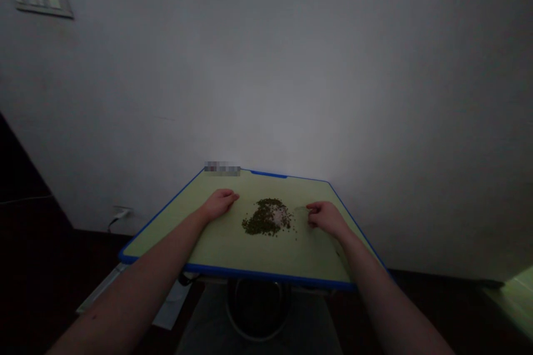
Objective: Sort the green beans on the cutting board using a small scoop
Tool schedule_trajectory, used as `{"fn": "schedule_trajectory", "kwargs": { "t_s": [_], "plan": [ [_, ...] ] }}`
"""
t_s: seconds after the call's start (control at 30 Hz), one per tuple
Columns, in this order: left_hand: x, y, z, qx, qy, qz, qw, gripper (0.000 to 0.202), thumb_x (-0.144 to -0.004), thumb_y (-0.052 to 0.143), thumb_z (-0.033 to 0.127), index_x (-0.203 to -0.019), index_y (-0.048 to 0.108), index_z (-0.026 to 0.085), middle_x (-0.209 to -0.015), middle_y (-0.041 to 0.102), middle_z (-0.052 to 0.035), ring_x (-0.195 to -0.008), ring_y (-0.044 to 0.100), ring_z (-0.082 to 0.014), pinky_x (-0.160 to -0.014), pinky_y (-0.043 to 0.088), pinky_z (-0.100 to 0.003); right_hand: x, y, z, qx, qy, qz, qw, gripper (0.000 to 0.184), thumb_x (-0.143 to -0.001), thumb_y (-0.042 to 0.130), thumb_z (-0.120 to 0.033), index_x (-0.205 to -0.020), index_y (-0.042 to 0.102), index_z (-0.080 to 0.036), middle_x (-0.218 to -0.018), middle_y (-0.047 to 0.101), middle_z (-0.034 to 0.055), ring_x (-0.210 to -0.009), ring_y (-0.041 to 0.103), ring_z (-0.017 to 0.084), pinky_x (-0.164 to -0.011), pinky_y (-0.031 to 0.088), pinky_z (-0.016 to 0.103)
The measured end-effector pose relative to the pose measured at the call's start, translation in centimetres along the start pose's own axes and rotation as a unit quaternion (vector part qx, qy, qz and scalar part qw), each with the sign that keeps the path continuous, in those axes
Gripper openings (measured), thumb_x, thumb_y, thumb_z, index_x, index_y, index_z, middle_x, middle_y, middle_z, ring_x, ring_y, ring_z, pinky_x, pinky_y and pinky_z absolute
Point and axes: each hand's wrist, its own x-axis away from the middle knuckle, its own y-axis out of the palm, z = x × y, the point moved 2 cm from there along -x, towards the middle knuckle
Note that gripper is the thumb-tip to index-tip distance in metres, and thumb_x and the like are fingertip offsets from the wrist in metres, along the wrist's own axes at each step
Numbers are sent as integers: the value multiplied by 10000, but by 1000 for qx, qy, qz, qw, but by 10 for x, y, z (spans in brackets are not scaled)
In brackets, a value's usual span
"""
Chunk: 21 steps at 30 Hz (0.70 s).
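On the pale yellow-green tabletop (266,255) lies a loose heap of small dark green grains (260,222), which look like dried beans. A patch of whitish grains (280,215) covers its right side. To the left of the heap, my left hand (220,204) rests on the table with fingers curled in, and nothing shows in them. My right hand (327,218), on the other side, pinches a thin, see-through, spoon-like utensil (300,209) that points left towards the heap. Its exact shape is hard to make out in the dim light.
A blue rim (270,274) edges the table, whose far side stands near a grey wall (291,66). Below the near edge, a dark round bowl or pot (258,310) sits by my lap. A plug with a cord (120,215) is low on the left wall.
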Motion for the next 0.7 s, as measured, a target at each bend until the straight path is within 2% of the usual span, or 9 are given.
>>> {"fn": "schedule_trajectory", "kwargs": {
  "t_s": [0.2,0.37,0.5,0.7],
  "plan": [
    [-2,3,4,12,8,6,1000,389,-680,440,507,-486,415,171,-386,371,48,-379,325,-80,-426,256,-229,-26,-14,5,12,22,13,1000,508,-540,509,-73,-1044,579,-86,-604,655,20,-546,576,104,-530,407,176],
    [-4,4,2,10,6,6,1000,388,-678,436,505,-484,425,169,-388,384,45,-379,328,-79,-432,267,-229,-40,-10,-1,48,22,1,999,519,-488,520,-44,-995,619,-97,-626,661,32,-599,585,129,-579,412,197],
    [-5,3,-2,-1,13,7,1000,391,-683,429,507,-485,431,169,-392,385,42,-385,330,-82,-434,267,-231,-34,-2,-9,63,5,-20,998,515,-472,512,-26,-957,644,-139,-668,669,23,-655,594,134,-627,412,194],
    [-6,2,-7,-4,3,7,1000,390,-685,427,511,-493,433,171,-388,374,46,-381,323,-84,-424,252,-233,-4,6,-19,57,-17,-46,997,481,-493,522,-46,-947,642,-152,-680,668,16,-646,595,125,-615,408,186]
  ]
}}
